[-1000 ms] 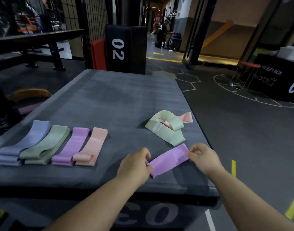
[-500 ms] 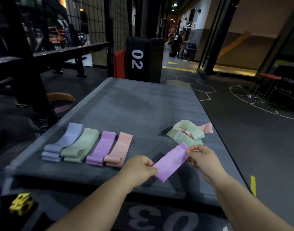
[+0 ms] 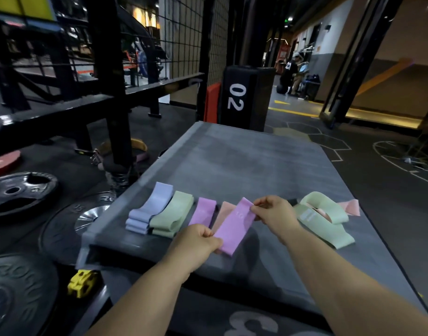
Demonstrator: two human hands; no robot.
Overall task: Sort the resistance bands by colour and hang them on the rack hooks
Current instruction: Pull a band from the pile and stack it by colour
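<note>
Over the near end of the grey padded box (image 3: 244, 161), both hands are on a purple band (image 3: 233, 227). It's up off the surface, pulled flat between them, slanting from lower left to upper right. The left hand (image 3: 196, 241) pinches the near, lower end, fingers curled over the edge. The right hand (image 3: 272, 213) pinches the far, upper end between thumb and fingertips. There's white print on the band, too blurred to read with any confidence.

Behind it, a tidy row lies on the box. A blue stack (image 3: 150, 210) sits at the left with a green stack (image 3: 173, 215) touching it. Next comes a second purple band (image 3: 203, 212), then a pink band (image 3: 223, 213) partly hidden behind the held one.

Off to the right, well apart from that row, a loose green band (image 3: 324, 223) lies in a tangle. A pink strip (image 3: 351, 207) pokes out from under it at the far side.

Beyond the box stands a black upright pad (image 3: 242, 98) marked 02. Down on the floor at the left lie black weight plates (image 3: 16, 192), and a small yellow object (image 3: 83, 283) sits by the box's near corner.
</note>
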